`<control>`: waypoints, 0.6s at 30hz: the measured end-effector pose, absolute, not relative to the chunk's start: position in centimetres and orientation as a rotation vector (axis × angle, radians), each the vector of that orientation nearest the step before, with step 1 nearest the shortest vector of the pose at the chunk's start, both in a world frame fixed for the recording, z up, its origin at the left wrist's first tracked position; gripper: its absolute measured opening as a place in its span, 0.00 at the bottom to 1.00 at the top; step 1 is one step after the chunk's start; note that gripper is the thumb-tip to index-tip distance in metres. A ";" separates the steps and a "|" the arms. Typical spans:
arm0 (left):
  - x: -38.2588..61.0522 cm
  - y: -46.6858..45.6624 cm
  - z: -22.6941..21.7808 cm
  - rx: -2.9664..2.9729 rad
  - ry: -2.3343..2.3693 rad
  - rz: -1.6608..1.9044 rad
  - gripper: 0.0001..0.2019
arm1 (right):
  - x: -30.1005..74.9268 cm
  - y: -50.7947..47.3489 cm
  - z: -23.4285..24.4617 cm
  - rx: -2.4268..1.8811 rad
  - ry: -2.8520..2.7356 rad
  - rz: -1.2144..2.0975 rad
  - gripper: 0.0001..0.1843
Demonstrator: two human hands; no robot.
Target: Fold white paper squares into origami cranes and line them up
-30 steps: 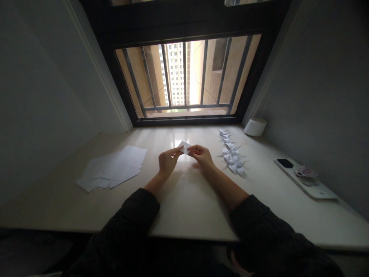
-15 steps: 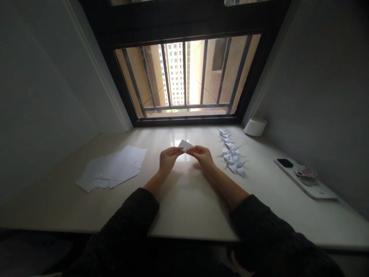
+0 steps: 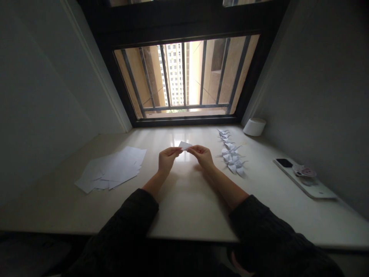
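Observation:
A small folded white paper (image 3: 184,145) is held just above the pale table (image 3: 187,200), in front of the window. My left hand (image 3: 167,159) pinches its left end with closed fingers. My right hand (image 3: 203,156) pinches its right end the same way. Both hands meet at the paper, wrists raised off the table. To the right of my right hand lies a row of several folded white paper cranes (image 3: 232,156).
A loose pile of white sheets (image 3: 112,169) lies to the left. A white round container (image 3: 255,126) stands at the back right by the wall. A phone (image 3: 304,177) with a small pink object on it lies at the right. A barred window (image 3: 184,77) is behind.
The folded paper has tilted flatter between the fingers, and my hands have shifted slightly; nothing else has moved.

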State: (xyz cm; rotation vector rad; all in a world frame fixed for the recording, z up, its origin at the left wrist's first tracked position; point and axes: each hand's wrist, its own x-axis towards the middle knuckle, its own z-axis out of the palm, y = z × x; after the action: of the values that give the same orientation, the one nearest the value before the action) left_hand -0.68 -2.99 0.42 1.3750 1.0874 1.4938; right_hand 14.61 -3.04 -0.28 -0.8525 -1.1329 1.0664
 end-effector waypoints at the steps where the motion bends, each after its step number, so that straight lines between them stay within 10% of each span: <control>1: -0.7 -3.0 0.4 1.379 1.082 1.496 0.13 | 14.6 -3.0 -0.3 -0.849 -1.124 1.061 0.14; 18: -0.4 -3.3 0.3 1.335 1.083 1.506 0.14 | 14.0 -3.2 -0.4 -0.826 -1.050 1.044 0.14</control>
State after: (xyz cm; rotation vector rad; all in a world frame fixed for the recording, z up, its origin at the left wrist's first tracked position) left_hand -0.37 -3.35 0.31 1.3352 1.0825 1.5059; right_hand 13.96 -3.20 -0.37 -0.8261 -1.0504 1.0443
